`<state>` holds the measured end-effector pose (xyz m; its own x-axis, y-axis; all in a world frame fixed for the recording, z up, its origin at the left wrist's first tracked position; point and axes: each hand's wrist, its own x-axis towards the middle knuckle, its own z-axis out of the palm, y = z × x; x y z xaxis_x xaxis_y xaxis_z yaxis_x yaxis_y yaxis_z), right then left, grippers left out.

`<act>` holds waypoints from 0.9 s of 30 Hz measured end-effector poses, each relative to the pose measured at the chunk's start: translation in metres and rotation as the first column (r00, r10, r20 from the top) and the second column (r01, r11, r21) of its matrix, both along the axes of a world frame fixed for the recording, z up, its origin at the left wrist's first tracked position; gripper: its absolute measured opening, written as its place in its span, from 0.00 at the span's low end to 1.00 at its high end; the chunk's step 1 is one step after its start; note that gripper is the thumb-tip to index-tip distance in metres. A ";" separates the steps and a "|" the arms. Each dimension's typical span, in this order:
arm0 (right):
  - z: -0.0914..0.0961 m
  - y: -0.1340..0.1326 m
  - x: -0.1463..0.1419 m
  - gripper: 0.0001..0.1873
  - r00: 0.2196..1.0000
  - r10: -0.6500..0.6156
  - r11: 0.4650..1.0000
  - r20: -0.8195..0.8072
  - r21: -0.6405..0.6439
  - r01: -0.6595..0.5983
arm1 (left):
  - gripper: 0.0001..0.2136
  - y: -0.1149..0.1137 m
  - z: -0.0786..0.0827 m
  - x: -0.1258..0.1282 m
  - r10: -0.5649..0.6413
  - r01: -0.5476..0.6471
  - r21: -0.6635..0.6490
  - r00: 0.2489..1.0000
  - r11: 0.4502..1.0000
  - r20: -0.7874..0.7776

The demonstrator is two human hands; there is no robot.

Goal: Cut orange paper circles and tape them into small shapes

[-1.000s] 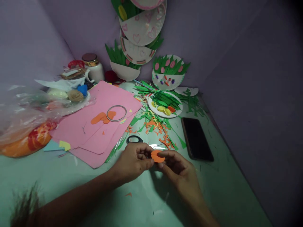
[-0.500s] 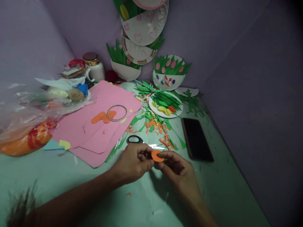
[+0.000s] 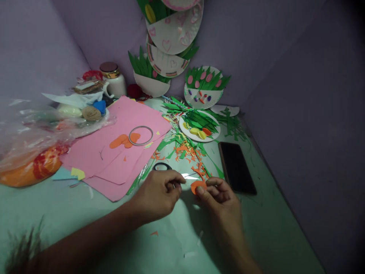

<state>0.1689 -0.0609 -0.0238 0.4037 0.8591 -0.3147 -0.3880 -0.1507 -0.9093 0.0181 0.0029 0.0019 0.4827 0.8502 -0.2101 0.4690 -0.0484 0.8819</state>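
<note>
My right hand pinches a small orange paper oval between thumb and fingers, low over the pale green table. My left hand is just to its left, fingers curled, no longer touching the oval; whether it holds anything is hidden. Black-handled scissors lie right behind my left hand. More orange ovals and a metal ring rest on the pink paper sheets.
A black phone lies right of my hands. Green and orange paper scraps litter the middle. A paper plate with cut pieces, decorated plates on the wall, a jar and plastic bags stand behind and left.
Both hands held the orange oval together before. Now they have parted: the right hand carries the oval slightly right, the left has let go.
</note>
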 end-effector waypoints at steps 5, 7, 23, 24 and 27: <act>0.000 0.005 0.002 0.19 0.987 -0.042 0.998 -0.158 -0.062 0.033 | 0.12 0.017 0.012 -0.019 -0.027 0.206 0.419 0.918 0.884 -0.395; 0.001 0.007 0.003 0.15 0.972 -0.045 0.996 -0.231 -0.081 0.027 | 0.14 0.019 0.012 -0.021 -0.118 0.361 0.409 0.852 0.838 -0.511; 0.005 0.011 0.006 0.12 0.908 -0.070 0.997 -0.413 -0.060 0.050 | 0.18 0.022 0.014 -0.023 0.141 -0.113 0.175 0.978 0.978 -0.154; 0.005 0.011 0.005 0.12 0.915 -0.068 0.997 -0.398 -0.062 0.047 | 0.18 0.023 0.013 -0.022 0.184 -0.169 0.137 0.977 0.976 -0.106; 0.004 0.010 0.003 0.13 0.954 -0.044 0.997 -0.298 -0.070 0.024 | 0.17 0.027 0.007 -0.022 0.220 -0.167 0.227 0.948 0.959 -0.231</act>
